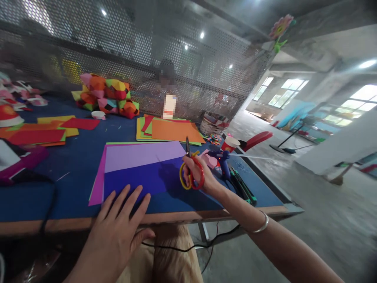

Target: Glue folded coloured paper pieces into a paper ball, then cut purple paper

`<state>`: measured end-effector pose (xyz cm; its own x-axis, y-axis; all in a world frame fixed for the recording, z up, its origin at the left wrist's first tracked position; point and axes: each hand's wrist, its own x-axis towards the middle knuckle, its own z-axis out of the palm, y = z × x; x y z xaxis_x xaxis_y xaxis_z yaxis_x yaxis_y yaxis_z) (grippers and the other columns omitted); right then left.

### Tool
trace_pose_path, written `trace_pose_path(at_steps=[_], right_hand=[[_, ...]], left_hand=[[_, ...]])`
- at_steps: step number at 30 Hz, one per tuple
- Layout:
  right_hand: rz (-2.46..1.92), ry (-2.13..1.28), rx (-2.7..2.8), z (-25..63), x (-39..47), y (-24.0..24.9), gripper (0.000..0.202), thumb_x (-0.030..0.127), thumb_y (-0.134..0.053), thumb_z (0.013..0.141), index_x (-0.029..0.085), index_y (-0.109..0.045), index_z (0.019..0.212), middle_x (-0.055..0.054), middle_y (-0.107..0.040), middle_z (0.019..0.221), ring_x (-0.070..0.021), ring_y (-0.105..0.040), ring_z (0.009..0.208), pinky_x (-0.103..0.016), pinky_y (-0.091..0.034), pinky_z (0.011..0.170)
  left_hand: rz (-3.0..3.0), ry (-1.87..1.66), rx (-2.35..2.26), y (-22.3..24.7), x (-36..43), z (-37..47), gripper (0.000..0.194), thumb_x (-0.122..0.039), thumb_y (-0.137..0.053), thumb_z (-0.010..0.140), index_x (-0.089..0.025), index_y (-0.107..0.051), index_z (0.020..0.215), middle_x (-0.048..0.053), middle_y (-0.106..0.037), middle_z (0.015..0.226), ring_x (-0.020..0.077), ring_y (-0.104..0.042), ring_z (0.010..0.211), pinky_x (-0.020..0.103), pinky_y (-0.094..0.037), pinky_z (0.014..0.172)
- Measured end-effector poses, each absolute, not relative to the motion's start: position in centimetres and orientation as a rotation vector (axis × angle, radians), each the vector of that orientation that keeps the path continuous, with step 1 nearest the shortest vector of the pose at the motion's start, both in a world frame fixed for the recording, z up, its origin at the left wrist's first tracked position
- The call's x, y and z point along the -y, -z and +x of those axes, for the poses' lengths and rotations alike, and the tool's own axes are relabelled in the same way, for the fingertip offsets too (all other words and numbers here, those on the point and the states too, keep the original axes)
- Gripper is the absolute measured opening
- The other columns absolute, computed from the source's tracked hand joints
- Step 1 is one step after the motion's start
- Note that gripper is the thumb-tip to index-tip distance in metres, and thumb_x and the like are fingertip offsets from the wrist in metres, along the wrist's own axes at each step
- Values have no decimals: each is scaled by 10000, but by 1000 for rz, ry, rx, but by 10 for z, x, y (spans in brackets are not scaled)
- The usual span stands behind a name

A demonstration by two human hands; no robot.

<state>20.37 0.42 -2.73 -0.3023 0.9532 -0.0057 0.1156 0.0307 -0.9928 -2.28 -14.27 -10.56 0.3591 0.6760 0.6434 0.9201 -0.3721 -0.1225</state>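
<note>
My right hand (203, 173) grips a pair of scissors (201, 179) with red and yellow handles, blades pointing up and away. It is raised over the right end of a dark blue paper sheet (132, 175), on which its shadow falls. My left hand (120, 220) lies with fingers spread on the near edge of that sheet and the table edge. Beneath the blue sheet, a lilac sheet (141, 153) shows at the far side and a magenta sheet (97, 188) at the left. A strip of green paper peeks out behind the lilac one.
Behind lie a stack of coloured paper (173, 131) and folded paper shapes (106, 94). A blue glue gun (222, 159), green-and-black cutters (243, 186), a paper cup (230, 144) and a basket (214, 122) are at right. More paper (35, 135) and a black cable (54, 196) are left.
</note>
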Motion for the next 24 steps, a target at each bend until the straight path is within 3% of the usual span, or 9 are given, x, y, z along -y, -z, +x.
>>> trace_pose_path(at_steps=[6, 9, 12, 17, 24], right_hand=[[-1100, -1405, 1604, 183, -6, 42, 351, 557, -632, 855, 240, -491, 804, 64, -497, 549, -101, -459, 377, -225, -339, 347], [-1132, -1360, 1654, 187, -9, 41, 363, 581, -610, 866, 242, -492, 806, 57, -497, 545, -109, -450, 378, -242, -336, 360], [-1117, -1309, 1749, 184, -7, 40, 376, 600, -578, 897, 242, -507, 807, 51, -512, 538, -114, -454, 393, -253, -356, 391], [-1013, -1369, 1824, 151, 10, 38, 340, 567, -551, 933, 244, -505, 835, 71, -500, 542, -111, -460, 423, -251, -375, 431], [-817, -1316, 2028, 93, 33, 44, 218, 358, -448, 1013, 242, -508, 839, 45, -542, 627, -127, -524, 539, -253, -449, 551]], left_hand=[[-2380, 778, 1511, 84, 145, -69, 595, -603, -403, 1035, -222, -640, 1425, 88, -714, 1393, 276, -693, 1246, 422, -554, 1038], [-2377, 832, 1544, 80, 148, -96, 472, -527, -423, 1047, -295, -665, 1379, 29, -728, 1377, 251, -700, 1236, 413, -535, 1084], [-2359, 863, 1530, 82, 150, -105, 409, -418, -411, 1064, -298, -647, 1375, 8, -725, 1384, 223, -696, 1240, 397, -502, 1122], [-2367, 889, 1508, 83, 149, -105, 385, -329, -421, 1048, -274, -659, 1345, 5, -737, 1363, 206, -702, 1224, 360, -511, 1097], [-2369, 894, 1506, 79, 148, -107, 419, -395, -390, 1064, -244, -702, 1299, 32, -763, 1311, 221, -726, 1181, 373, -540, 1062]])
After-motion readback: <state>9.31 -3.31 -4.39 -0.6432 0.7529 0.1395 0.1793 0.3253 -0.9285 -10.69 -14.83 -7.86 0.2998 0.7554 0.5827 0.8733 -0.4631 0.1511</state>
